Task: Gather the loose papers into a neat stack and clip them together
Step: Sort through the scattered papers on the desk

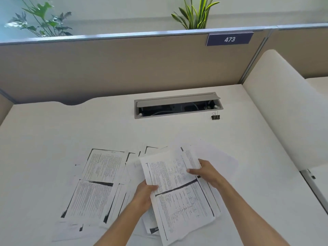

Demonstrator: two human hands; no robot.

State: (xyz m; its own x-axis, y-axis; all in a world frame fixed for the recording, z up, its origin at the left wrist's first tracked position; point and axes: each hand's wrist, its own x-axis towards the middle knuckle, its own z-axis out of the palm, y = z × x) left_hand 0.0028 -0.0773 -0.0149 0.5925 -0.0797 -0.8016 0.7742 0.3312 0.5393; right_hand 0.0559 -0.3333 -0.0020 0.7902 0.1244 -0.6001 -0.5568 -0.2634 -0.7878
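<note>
**Both hands on a sheaf of papers at desk 473**

White desk surface [53, 132] fills the cubicle, backed by a beige partition [106, 68] that carries a blue plate reading 473 [229, 39]. Leafy plants [42, 20] rise behind the partition. An open cable tray [177, 106] is set into the desk near the back, and a black binder clip [215, 115] stands on the desk just beside the tray's right end, well apart from the papers.

Printed sheets lie scattered across the near part of the desk. Several loose papers [99, 183] sit flat to the left, overlapping one another unevenly. Nearer the middle, a held bundle of pages [179, 189] is tilted and fanned, its edges not squared.

The left hand [144, 193] grips the bundle's left edge, thumb on top and fingers tucked beneath, pinching the paper. The right hand [206, 172] clasps the right edge farther up, thumb pressed on the printed face, fingers curled behind the sheets. A plain white sheet [221, 160] lies under the right hand's side.
</note>
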